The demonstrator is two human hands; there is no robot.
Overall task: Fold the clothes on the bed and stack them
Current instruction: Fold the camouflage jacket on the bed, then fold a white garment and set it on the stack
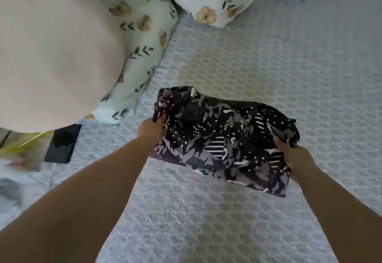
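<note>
Two bare forearms reach in from the bottom corners and meet a dark garment (225, 138) in the middle of the bed (310, 76). At far left, a large round cream cushion (51, 51) fills the upper corner. Below it lies a flat black device (62, 142) with a round disc on top, beside a blurred strip of yellow cloth (26, 140) at the edge. Just right of the cushion sits a white pillow (142, 35) printed with tan flowers and dark leaves.

Next comes the left hand (152, 127), fingers curled round a bunched upper-left corner of the garment, gripping it. The garment is black with white dots, grey blotches and striped patches. It lies crumpled and partly folded on the pale grey quilted bed cover, its near edge flat, its top edge gathered and a little raised.

A second floral pillow (217, 0) lies at the top, well apart from the garment.

At right, the right hand (293, 155) pinches the garment's right end, thumb on top, cloth bunched in the grasp.
</note>
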